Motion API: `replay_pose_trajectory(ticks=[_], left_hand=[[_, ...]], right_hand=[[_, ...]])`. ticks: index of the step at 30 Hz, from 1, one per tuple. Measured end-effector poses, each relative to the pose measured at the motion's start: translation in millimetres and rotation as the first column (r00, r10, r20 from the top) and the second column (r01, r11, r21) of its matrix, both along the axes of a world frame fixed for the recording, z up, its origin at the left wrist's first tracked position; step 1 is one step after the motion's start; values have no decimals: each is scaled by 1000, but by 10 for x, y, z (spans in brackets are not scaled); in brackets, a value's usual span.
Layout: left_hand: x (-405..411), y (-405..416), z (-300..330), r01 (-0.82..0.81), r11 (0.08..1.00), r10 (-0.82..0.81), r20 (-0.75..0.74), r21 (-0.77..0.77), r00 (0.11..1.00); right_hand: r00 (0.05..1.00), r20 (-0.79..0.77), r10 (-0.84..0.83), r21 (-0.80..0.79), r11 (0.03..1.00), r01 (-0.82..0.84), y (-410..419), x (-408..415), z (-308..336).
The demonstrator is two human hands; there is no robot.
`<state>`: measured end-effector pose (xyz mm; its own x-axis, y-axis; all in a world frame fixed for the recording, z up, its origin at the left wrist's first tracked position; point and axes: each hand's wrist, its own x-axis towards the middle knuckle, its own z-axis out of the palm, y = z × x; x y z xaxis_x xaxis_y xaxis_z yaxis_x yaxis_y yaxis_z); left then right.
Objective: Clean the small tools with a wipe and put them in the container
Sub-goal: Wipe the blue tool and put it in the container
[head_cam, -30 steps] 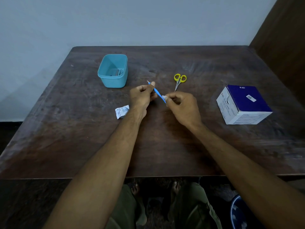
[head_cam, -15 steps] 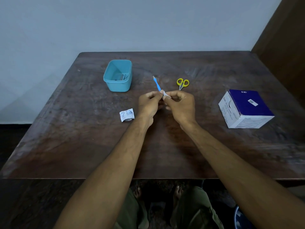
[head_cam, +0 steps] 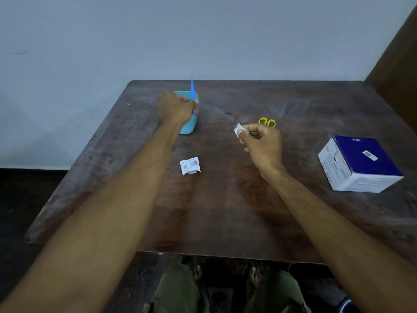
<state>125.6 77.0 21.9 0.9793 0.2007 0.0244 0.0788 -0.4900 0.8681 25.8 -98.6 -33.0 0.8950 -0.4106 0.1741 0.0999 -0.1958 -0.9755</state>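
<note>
My left hand (head_cam: 176,108) grips a thin blue tool (head_cam: 192,91) that stands nearly upright, right over the teal container (head_cam: 189,127) at the back left of the table. The hand covers most of the container, so its inside is hidden. My right hand (head_cam: 262,143) pinches a small white wipe (head_cam: 239,128) above the middle of the table, well apart from the left hand. Small yellow-handled scissors (head_cam: 267,122) lie on the table just behind my right hand, partly hidden by it.
A torn white wipe wrapper (head_cam: 190,165) lies on the dark wooden table (head_cam: 225,211) between my arms. A blue and white box (head_cam: 358,163) stands at the right. A wall runs behind the table, and a brown panel rises at the far right.
My hands have parted. The left hand carried the blue tool left and back to the teal container, while the right hand kept the wipe and stayed near the scissors.
</note>
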Motion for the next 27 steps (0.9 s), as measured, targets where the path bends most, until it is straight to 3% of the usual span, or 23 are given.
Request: replay_pose_trajectory(ticks=[6, 9, 14, 27], left_hand=[[327, 189, 119, 7, 949, 18, -75, 315, 997], [361, 190, 70, 39, 861, 20, -109, 507, 994], [418, 178, -86, 46, 736, 30, -100, 676, 994], [494, 106, -156, 137, 564, -8, -161, 814, 987]], right_hand=[[1000, -11, 23, -29, 999, -24, 84, 131, -27], [1000, -9, 29, -38, 999, -30, 104, 176, -50], [999, -10, 31, -52, 998, -32, 124, 259, -94], [998, -68, 4, -76, 997, -9, 313, 544, -71]])
